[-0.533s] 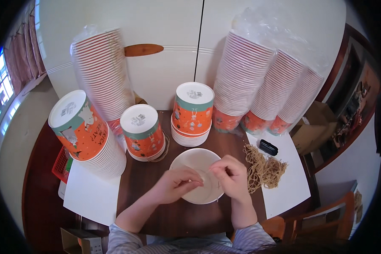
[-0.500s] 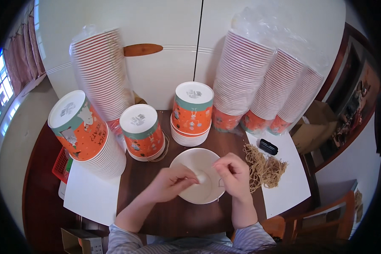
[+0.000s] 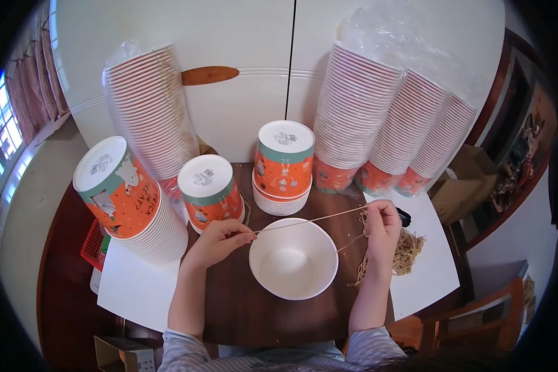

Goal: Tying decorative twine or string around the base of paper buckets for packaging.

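Note:
Between my two hands a tan length of twine is pulled taut, crossing over the far rim of a white paper bucket. The bucket stands mouth up, with nothing visible inside. My left hand pinches one part of the twine, left of the bucket. My right hand is closed on it at the right, somewhat higher. A slack strand runs from near the right hand down to the bucket's right rim; I cannot tell whether it passes through the wall. Behind the right hand lies a tangled heap of twine, partly hidden.
Upside-down orange and green printed buckets stand at the left, left of centre and behind the white bucket. Tall plastic-wrapped bucket stacks rise at the back left and back right. A black object shows beyond my right hand.
My hands have moved apart and slightly up from over the bucket, drawing the twine into a straight line. The right hand now covers part of the heap and the black object.

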Demonstrator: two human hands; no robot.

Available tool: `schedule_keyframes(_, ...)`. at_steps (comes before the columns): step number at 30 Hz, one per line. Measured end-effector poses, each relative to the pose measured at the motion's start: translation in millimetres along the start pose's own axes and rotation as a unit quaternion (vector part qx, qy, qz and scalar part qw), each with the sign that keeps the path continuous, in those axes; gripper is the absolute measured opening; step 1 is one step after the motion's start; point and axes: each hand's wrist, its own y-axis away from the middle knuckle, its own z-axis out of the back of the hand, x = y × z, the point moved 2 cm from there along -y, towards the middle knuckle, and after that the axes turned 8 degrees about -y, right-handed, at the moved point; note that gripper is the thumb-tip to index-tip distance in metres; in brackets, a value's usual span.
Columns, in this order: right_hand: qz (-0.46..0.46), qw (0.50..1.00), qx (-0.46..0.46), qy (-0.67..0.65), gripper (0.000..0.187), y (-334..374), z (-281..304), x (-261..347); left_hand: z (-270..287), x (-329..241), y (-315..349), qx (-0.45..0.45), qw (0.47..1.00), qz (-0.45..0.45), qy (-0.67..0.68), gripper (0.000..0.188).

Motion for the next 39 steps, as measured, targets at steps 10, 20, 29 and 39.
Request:
schedule_keyframes(10,0.085,0.989,-0.060,0.101,0.002,-11.2,13.6,1.8,3.6,8.7,-1.0,0.005,0.999,0.040,-0.005,0.014)
schedule_keyframes(20,0.112,0.943,0.200,0.240,0.019,24.8,-44.0,16.0,-25.0,-21.1,5.9,-0.003,0.971,-0.110,-0.213,0.012)
schedule_keyframes(29,-0.027,0.890,0.400,0.216,0.034,60.2,-79.4,-8.2,-39.3,-40.6,17.1,-0.022,0.975,-0.097,-0.199,0.013)
schedule_keyframes(39,-0.048,0.895,0.403,0.185,0.010,54.5,-76.8,-21.2,-32.7,-34.8,17.3,-0.037,0.966,-0.092,-0.239,0.012)
